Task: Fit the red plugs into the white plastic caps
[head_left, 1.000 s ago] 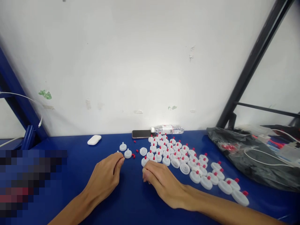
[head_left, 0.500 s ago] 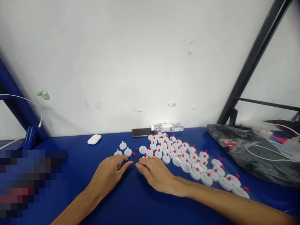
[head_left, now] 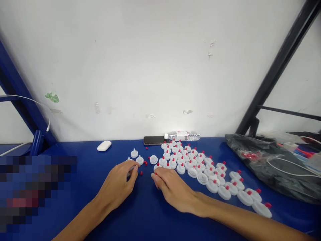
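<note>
My left hand is closed, with a pale edge of a white spouted cap showing between thumb and fingers; most of that cap is hidden. Just beyond it stand more white spouted caps with bare spouts. My right hand is pinched, a speck of a small red tip at its fingertips. Loose red tips lie on the blue table between and beyond the hands. To the right spreads a large group of white caps with red tips on their spouts, some near the right hand's knuckles.
A phone and a water bottle lie along the wall. At the back left is a white earphone case. A dark plastic bag with a cable and red pieces covers the right side. Metal posts stand at both sides.
The view has shifted slightly. My hands are farther apart, the right one having moved to the right. A loose red tip now shows on the table beside my left thumb.
</note>
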Motion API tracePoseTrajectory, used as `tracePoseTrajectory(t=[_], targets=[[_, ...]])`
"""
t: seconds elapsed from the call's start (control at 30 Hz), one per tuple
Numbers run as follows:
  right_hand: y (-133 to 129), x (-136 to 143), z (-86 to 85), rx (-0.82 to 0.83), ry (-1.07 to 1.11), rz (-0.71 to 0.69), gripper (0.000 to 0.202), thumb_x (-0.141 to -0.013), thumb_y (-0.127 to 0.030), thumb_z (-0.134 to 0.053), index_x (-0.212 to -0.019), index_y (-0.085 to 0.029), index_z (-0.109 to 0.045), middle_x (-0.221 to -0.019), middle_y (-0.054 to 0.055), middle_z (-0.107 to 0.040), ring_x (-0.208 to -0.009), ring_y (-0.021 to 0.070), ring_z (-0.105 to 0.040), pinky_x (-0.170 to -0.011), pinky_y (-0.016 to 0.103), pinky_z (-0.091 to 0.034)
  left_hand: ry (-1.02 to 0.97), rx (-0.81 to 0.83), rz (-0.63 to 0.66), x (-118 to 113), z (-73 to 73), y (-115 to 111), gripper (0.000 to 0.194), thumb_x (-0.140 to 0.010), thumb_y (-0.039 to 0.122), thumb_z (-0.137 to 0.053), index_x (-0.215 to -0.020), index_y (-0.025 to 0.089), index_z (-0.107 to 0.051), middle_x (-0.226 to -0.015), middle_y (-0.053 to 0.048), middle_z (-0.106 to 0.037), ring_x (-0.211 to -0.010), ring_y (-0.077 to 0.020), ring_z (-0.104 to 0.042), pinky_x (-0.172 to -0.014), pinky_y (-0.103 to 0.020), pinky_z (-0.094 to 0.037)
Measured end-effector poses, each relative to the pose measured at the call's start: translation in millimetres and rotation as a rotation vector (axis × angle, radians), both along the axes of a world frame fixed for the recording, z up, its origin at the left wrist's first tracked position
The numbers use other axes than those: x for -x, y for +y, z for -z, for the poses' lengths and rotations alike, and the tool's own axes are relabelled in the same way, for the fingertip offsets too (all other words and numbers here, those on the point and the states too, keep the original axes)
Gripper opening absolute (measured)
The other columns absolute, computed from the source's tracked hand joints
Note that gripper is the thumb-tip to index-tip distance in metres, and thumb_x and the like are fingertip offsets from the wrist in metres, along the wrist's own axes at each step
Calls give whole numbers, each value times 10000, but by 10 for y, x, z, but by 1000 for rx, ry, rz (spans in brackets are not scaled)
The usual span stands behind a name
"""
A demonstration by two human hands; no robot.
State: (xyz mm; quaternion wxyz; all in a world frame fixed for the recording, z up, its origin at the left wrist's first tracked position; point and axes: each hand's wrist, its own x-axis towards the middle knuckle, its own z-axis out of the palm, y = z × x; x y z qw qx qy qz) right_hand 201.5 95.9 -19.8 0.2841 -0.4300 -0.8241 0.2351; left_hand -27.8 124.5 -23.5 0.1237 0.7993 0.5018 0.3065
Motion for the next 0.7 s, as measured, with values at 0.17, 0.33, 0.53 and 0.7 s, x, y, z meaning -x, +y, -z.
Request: tracePoseTrajectory(t=[0.17,0.33,0.53,0.7], targets=[[-33,22,22,-9,-58,-21,402,-1110,-307,-397,-718,-232,-354,-639,-48,-435,-567,125,-380,-602,308,-270,2,-12,5,3,-6,-6,349,-1037,374,-394,-1039,244,-718,-986,-35,-791,-868,-223,-734,-809,-359,-535],[-40,19,20,-5,-68,18,399,-1102,-306,-421,-714,-228,-367,-616,-54,-401,-539,118,-340,-586,308,-242,0,-18,13,-9,-28,-3,346,-1037,372,-392,-1002,244,-711,-1003,-37,-791,-891,-221,-735,-823,-358,-534],[-46,-27,-45,30,-16,18,404,-1123,-335,-392,-782,-212,-569,-721,-14,-611,-678,143,-598,-690,282,-414,-16,-19,-4,-6,-33,-18,359,-1038,379,-379,-1026,238,-710,-981,-36,-782,-890,-226,-732,-833,-373,-544],[-99,-58,-62,-5,-4,-21,446,-1141,-329,-272,-811,-217,-550,-809,19,-621,-763,165,-613,-794,313,-469,-27,-19,-23,-12,-45,-23,387,-1044,375,-351,-1092,244,-713,-1016,-37,-782,-878,-226,-725,-830,-390,-555]])
